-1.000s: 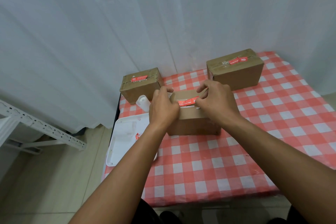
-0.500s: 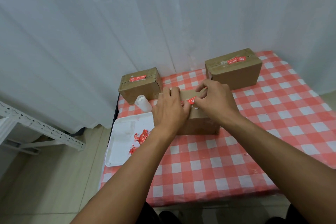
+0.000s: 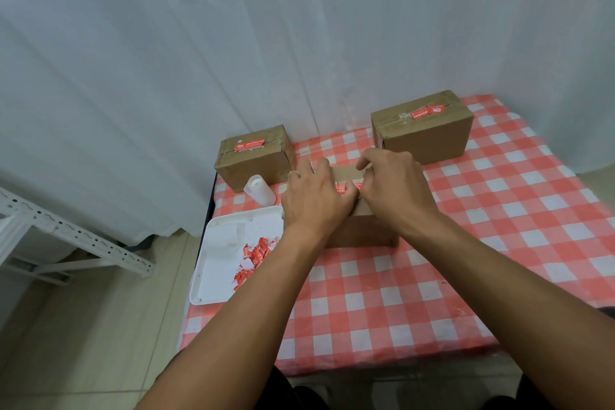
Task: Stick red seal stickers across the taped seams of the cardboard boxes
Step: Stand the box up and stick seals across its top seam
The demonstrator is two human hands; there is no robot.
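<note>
Both hands lie on top of the middle box (image 3: 361, 226), which stands at the centre of the checked surface (image 3: 432, 276). The left hand (image 3: 314, 198) and the right hand (image 3: 394, 188) press the red seal sticker (image 3: 347, 187) with bent fingers; only a small part of the sticker shows between them. To do this step well, I think the fingers should rub outward from the seam so both ends hold flat. The box at ten o'clock (image 3: 254, 156) and the box at one o'clock (image 3: 422, 126) already carry stickers. More stickers lie in the white tray (image 3: 219, 263) at eight o'clock.
</note>
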